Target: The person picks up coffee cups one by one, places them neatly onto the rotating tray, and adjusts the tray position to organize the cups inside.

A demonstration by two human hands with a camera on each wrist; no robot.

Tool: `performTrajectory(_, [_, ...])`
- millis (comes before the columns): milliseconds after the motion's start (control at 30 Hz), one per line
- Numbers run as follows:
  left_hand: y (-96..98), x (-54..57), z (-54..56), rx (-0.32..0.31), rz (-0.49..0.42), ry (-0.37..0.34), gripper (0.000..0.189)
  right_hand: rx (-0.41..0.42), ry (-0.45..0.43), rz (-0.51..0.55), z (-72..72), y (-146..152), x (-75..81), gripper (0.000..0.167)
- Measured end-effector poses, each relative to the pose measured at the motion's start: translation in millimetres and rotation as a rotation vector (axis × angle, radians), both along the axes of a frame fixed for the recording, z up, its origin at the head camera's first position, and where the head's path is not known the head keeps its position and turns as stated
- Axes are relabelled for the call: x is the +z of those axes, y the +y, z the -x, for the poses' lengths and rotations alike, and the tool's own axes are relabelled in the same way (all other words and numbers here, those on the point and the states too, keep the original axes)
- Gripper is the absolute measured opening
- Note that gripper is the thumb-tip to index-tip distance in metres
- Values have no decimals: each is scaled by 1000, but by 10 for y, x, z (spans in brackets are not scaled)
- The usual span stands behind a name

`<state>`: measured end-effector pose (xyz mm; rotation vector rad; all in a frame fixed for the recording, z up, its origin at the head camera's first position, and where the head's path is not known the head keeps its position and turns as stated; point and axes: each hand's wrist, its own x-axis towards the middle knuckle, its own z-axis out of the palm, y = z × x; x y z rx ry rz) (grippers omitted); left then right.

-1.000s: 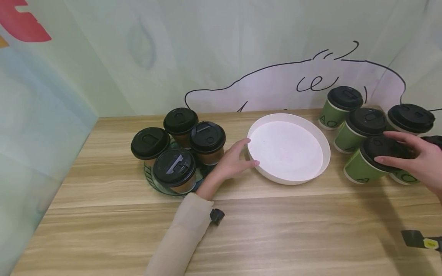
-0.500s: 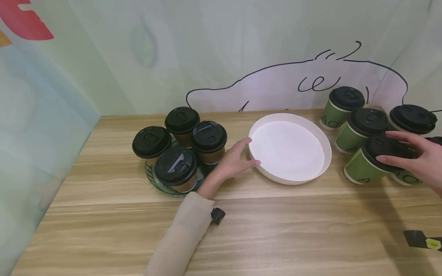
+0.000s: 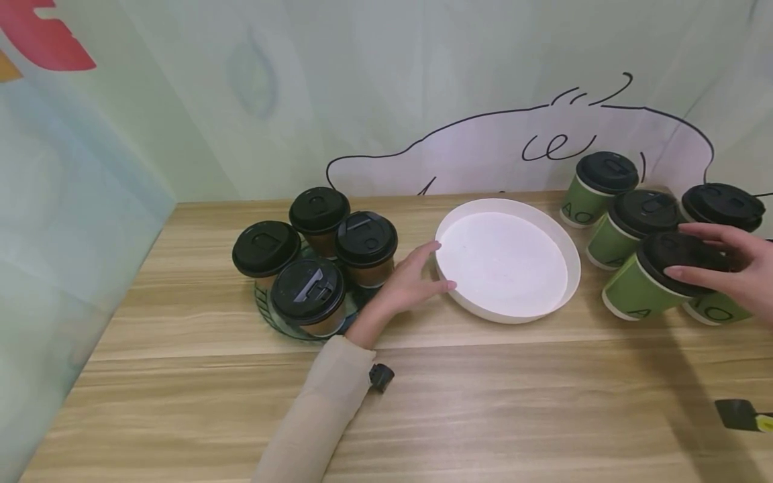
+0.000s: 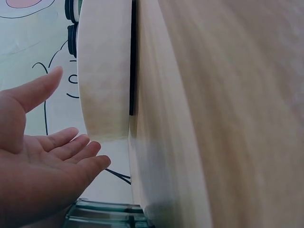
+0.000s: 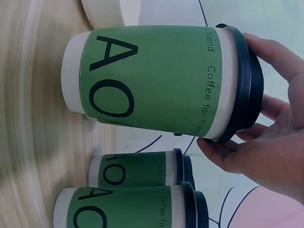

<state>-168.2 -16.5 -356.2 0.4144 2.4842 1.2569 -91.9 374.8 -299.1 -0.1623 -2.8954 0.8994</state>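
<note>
My right hand (image 3: 733, 268) grips the black lid of a green paper coffee cup (image 3: 640, 287), with thumb and fingers round the lid's rim. In the right wrist view this coffee cup (image 5: 152, 78) shows large dark letters; whether its base touches the table I cannot tell. My left hand (image 3: 413, 278) is at the left side of a round white tray (image 3: 504, 268), its thumb and fingers spread by the rim. In the left wrist view the left hand (image 4: 52, 161) has relaxed fingers beside the tray's wall (image 4: 104, 71) and holds nothing.
Several other green cups (image 3: 588, 194) with black lids crowd the right side around the held one. Left of the tray, several brown cups (image 3: 365, 248) with black lids stand on a dark green wire-patterned tray (image 3: 266, 315). A printed curtain (image 3: 362, 87) hangs behind the wooden table (image 3: 483, 409).
My right hand and the top of the held coffee cup have shifted slightly up and to the right. The left hand and white tray stay where they were.
</note>
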Motion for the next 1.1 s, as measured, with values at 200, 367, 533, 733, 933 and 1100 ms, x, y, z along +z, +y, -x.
performTrajectory(200, [-1,1,-3,-5,0,7,73,0,36,31,111,268,-175,69])
performTrajectory(367, [3,4,1,-9,0,11,74,5,50,-23,321,752,-499,72])
performTrajectory(533, [3,6,2,-3,4,1,73,29,71,-34,431,882,-554,73])
performTrajectory(733, [2,-3,5,0,5,3,74,35,77,-9,343,520,-240,71])
performTrajectory(933, [2,-15,8,2,2,3,74,51,59,11,204,98,96,68])
performTrajectory(1100, [5,-16,6,3,-5,-4,74,66,69,76,155,-150,323,72])
